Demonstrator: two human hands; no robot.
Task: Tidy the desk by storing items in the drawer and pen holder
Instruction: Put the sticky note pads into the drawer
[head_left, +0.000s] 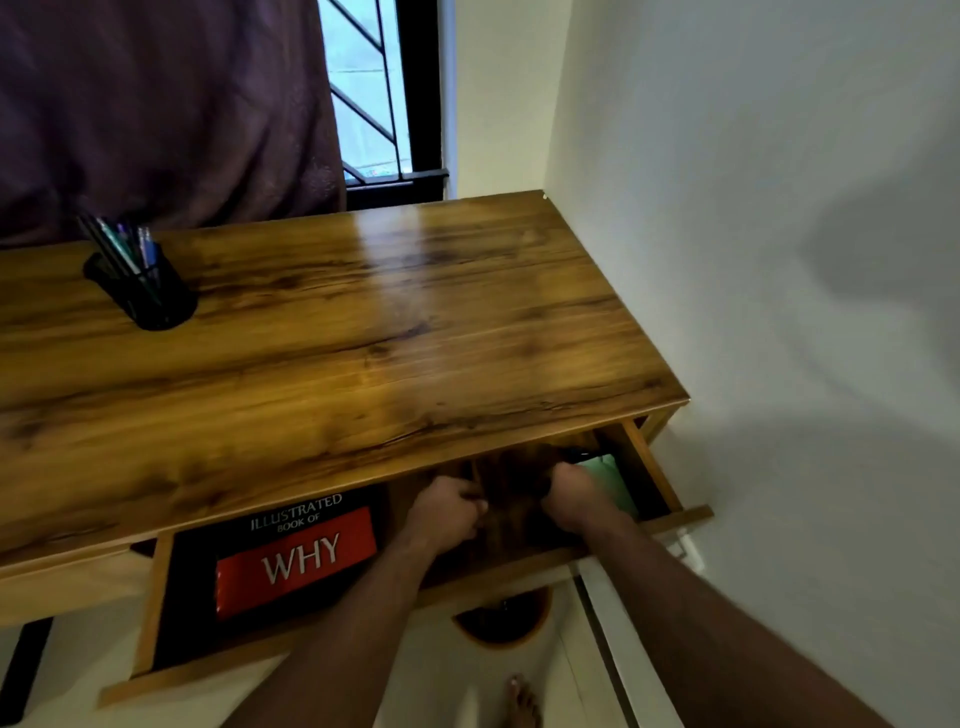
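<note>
The wooden desk's drawer (156, 587) is pulled open below the desk top (332, 332). A black book with a red "WHY" panel (296, 561) lies flat in its left half. Both my hands reach into the drawer's right half. My left hand (447, 512) has its fingers curled; what it grips is hidden in shadow. My right hand (571, 496) is curled over a dark object next to a green item (615, 483) at the drawer's right end. A black mesh pen holder (148, 296) with several pens stands at the desk's back left.
A white wall runs close along the desk's right side. A purple curtain and a barred window are behind the desk. Below the drawer is a round brown bin (501, 621), a white board edge and my bare foot (522, 701) on the floor.
</note>
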